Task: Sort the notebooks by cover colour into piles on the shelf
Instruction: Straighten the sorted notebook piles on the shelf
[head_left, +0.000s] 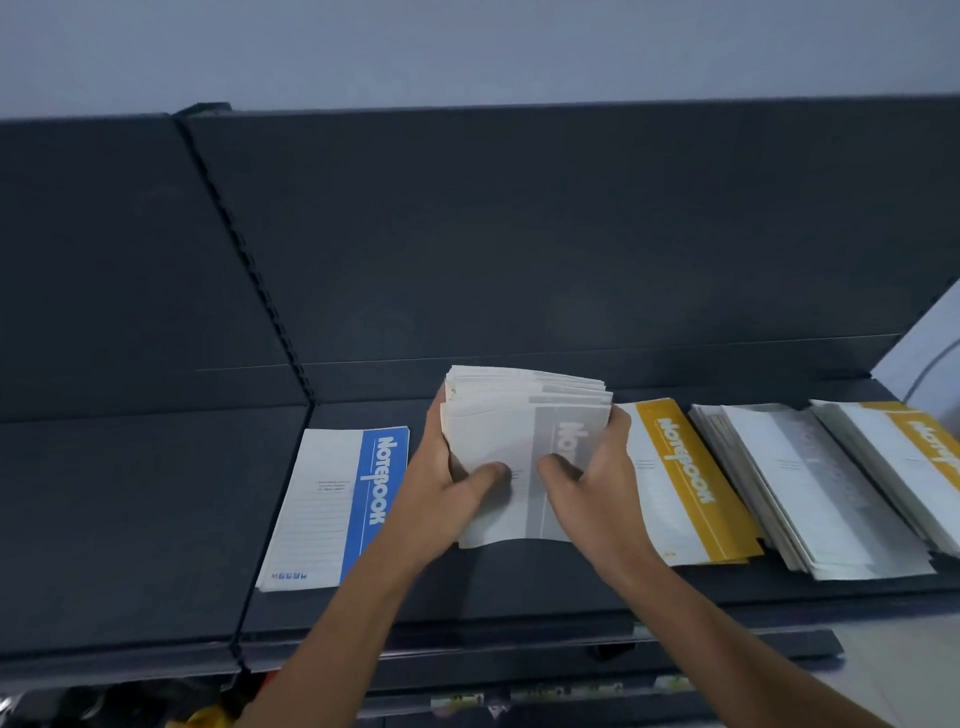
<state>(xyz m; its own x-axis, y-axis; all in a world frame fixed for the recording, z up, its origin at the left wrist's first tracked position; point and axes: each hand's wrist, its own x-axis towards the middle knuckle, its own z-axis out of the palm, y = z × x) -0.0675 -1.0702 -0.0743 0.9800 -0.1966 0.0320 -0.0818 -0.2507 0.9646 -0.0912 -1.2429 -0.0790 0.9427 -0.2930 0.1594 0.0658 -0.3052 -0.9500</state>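
Observation:
Both hands hold a thick stack of grey-covered notebooks (519, 447) a little above the dark shelf (519, 587). My left hand (447, 473) grips its left edge and my right hand (597, 478) its right edge, thumbs pressed on the top cover. To the left, a blue-covered notebook pile (332, 509) lies flat on the shelf. Just right of the held stack lies a yellow-covered pile (685, 483), partly hidden by my right hand. Further right sit a grey-covered pile (821, 493) and, at the frame's edge, another yellow-covered pile (914, 447).
The shelf's dark back panel (519, 234) rises behind the piles. A slotted upright (260, 280) divides this bay from a bare bay on the left (130, 519). Bare shelf surface shows in front of the held stack. Coloured items show below the shelf edge (208, 717).

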